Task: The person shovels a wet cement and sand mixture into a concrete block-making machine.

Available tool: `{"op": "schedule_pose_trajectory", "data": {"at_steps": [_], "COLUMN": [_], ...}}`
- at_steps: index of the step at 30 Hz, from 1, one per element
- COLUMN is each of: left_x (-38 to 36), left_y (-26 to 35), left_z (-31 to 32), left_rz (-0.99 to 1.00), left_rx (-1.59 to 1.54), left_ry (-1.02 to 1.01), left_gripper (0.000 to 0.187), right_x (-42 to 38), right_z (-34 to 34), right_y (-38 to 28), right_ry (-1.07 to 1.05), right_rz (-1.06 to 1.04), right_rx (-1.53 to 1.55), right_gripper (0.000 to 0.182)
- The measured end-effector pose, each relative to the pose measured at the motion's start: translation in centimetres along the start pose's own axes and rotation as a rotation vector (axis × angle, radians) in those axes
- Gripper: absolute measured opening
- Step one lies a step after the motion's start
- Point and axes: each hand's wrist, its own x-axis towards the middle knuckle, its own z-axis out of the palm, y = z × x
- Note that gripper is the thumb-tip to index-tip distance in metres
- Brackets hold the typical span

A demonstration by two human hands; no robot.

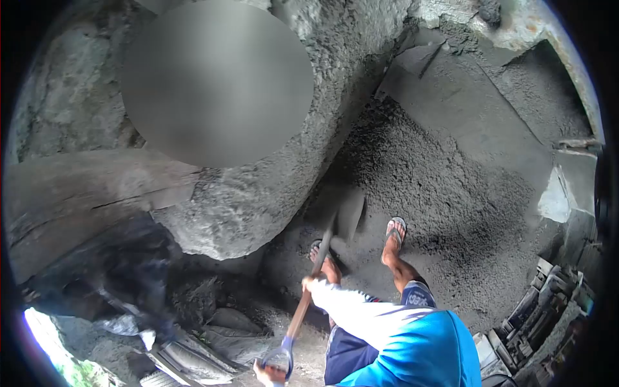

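My right hand point(311, 284), at the end of a white and blue sleeve, is closed round the wooden shaft of a shovel point(300, 314). Lower down at the left, my left hand point(272, 373) grips the shovel's D-shaped handle point(281, 357). The shaft slants up and to the right, and the grey blade point(350, 213) is low over the grey ground, slightly blurred. Between my two sandalled feet and just ahead of them lies the blade, with the shaft passing close to my left foot point(327, 258).
A large rough grey rock or concrete mass point(258, 200) hangs at the upper left. Loose grey gravelly material point(438, 174) spreads ahead and right, beside flat slabs point(464, 103). Stacked pieces point(535, 309) lie at the lower right, dark sheeting point(116, 277) at the left.
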Motion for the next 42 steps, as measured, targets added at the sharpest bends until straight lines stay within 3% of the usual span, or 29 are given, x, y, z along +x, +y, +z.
{"op": "schedule_pose_trajectory", "data": {"at_steps": [1,2,3,4,5,9,11,13,17,18,19,23,27,28,29,30,33,35,37,39,41,42], "left_x": [1.9,3.1,2.8,1.0,0.5,0.0,1.0,0.2,-0.4,-0.3,-1.2,-4.3,-6.1,-7.8,-7.8,-11.0,-19.0,-25.4,-33.7,-40.3,-51.5,-55.0], "left_y": [-1.8,-3.8,-4.2,-5.4,-7.0,-8.9,-8.9,-8.2,-6.8,-6.3,-5.9,-4.9,-6.6,-7.0,-8.5,-9.7,-13.9,-16.6,-19.1,-21.9,-22.3,-21.8], "left_z": [6.8,13.2,20.0,25.9,28.5,26.7,25.0,23.8,21.4,20.7,20.6,20.9,23.2,24.5,25.5,27.0,30.5,32.7,33.1,33.1,28.2,26.9], "left_rz": [0.098,0.154,-0.126,-0.108,0.064,0.129,0.091,0.109,0.167,0.141,0.165,0.193,0.145,-0.005,0.05,-0.002,-0.125,-0.164,-0.124,-0.192,0.056,0.546], "left_rx": [-0.023,0.08,0.008,0.019,0.082,0.084,0.089,0.103,0.217,0.219,0.249,0.407,0.612,0.639,0.724,0.793,0.966,1.119,1.129,1.06,0.97,0.872], "left_ry": [-0.152,0.035,-0.26,-0.252,-0.237,-0.163,-0.133,-0.153,-0.174,-0.21,-0.209,-0.298,-0.463,-0.484,-0.558,-0.631,-0.955,-1.064,-1.24,-1.54,-1.922,-2.326], "left_gripper": [0.056,0.043,0.043,0.048,0.048,0.047,0.047,0.046,0.047,0.047,0.047,0.05,0.05,0.05,0.051,0.052,0.058,0.06,0.057,0.052,0.042,0.03], "right_x": [2.5,5.0,7.4,9.3,10.5,6.4,2.1,2.4,-3.5,-1.8,-6.2,-7.7,-18.9,-18.3,-18.0,-31.4,-44.9,-53.0,-62.1,-68.7,-75.0,-76.3], "right_z": [-1.0,-1.7,-2.6,-3.3,-3.6,-1.3,0.2,-0.6,-1.7,-3.4,-3.3,-11.2,-18.2,-23.0,-27.3,-23.3,-28.8,-32.6,-35.6,-40.5,-44.6,-48.3], "right_y": [-3.9,-8.3,-12.8,-17.0,-20.7,-25.8,-24.4,-22.6,-19.8,-18.9,-18.9,-16.5,-15.6,-14.8,-14.1,-15.3,-15.4,-14.8,-14.1,-13.1,-11.4,-10.9], "right_ry": [-0.024,-0.09,-0.162,-0.198,-0.202,0.065,0.156,0.069,0.122,0.097,0.174,0.183,0.331,0.259,0.191,0.449,0.527,0.617,0.537,0.471,0.364,0.335], "right_rz": [-0.091,-0.259,-0.47,-0.642,-0.759,-0.453,-0.524,-0.554,-0.591,-0.543,-0.554,-0.495,-0.694,-0.746,-0.803,-0.919,-1.075,-1.296,-1.348,-1.5,-1.696,-1.801], "right_rx": [-0.011,-0.052,-0.117,-0.174,-0.219,-0.038,0.023,0.006,0.099,0.134,0.143,0.399,0.529,0.619,0.715,0.863,1.007,1.06,1.21,1.242,1.198,1.162], "right_gripper": [0.015,0.016,0.016,0.017,0.018,0.009,0.012,0.014,0.016,0.017,0.019,0.02,0.016,0.017,0.018,0.026,0.032,0.028,0.021,0.013,0.018,0.023]}}
